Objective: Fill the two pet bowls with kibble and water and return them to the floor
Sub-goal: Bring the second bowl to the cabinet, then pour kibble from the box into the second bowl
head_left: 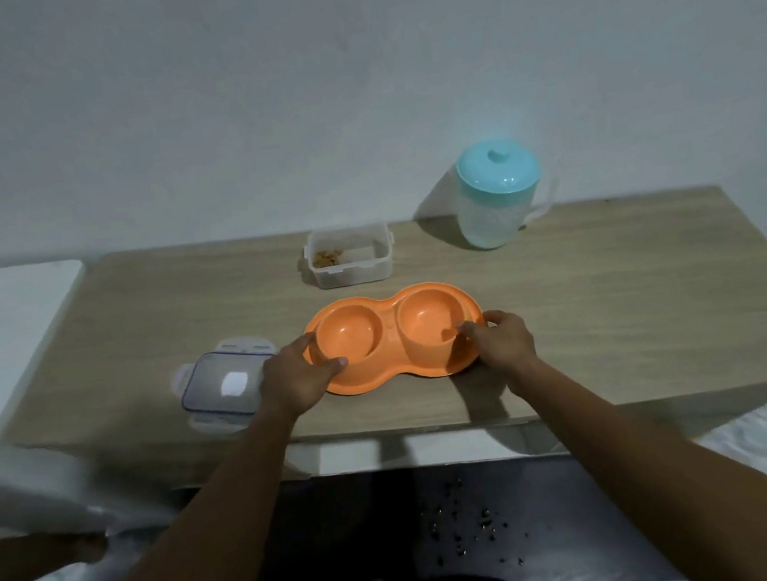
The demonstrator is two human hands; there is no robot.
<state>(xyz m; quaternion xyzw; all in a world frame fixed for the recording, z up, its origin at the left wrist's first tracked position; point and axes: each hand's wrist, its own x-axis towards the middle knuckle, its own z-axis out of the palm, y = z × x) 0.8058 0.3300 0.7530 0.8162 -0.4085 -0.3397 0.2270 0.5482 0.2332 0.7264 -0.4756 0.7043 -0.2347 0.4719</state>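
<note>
Two hands: both are laid on the orange double dish (393,331), one at each end, close to the front edge of the table (623,292).
Left hand (297,376): the dish's left end is gripped, with the thumb laid along the near rim of the left bowl (349,341) and the fingers curled round the outer side.
Right hand (497,340): the right end is gripped, with the fingers curled over the rim of the right bowl (429,320).
Dish: it is seen flat on the wood between the hands, and both bowls appear empty.
Step in hand: the dish is judged to be held in place for filling, and neither bowl is filled yet.
Done well: the dish should be kept level and seated fully on the wood before either hand is freed for pouring.
Lid (220,384): it is laid flat just left of the left hand.
Kibble box (353,275): it is left open just behind the dish, with a little kibble (327,257) in one corner.
Jug (494,212): it is capped and set at the far right, well apart from both hands. Its water level cannot be told.
</note>
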